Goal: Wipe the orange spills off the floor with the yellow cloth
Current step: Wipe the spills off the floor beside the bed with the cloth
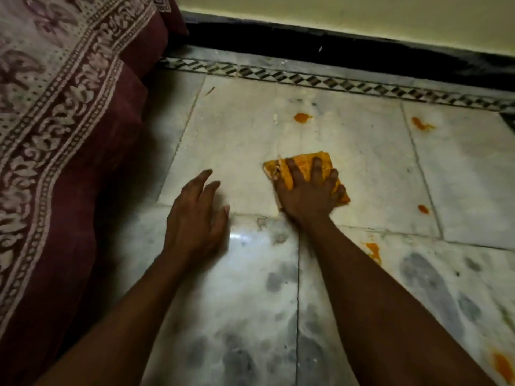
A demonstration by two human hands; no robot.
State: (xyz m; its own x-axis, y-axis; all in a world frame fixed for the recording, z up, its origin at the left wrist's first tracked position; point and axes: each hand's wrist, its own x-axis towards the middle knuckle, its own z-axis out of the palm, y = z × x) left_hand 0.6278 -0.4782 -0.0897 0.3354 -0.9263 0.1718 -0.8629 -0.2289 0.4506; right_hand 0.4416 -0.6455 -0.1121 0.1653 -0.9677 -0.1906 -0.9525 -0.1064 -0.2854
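Note:
The folded yellow cloth (302,162) lies flat on the white marble floor (242,129). My right hand (306,190) presses down on it with spread, straight fingers and covers most of it. My left hand (196,218) rests flat on the floor to the cloth's left, fingers straight, holding nothing. Orange spills dot the floor: one beyond the cloth (302,117), one at the far right (420,124), a small one to the right (423,209), one beside my right forearm (374,250) and one at the bottom right corner (503,366).
A maroon patterned bedspread (61,129) hangs down along the left side. A black skirting (334,48) and a cream wall (362,15) close off the far side, with a patterned tile border (320,80) in front of them.

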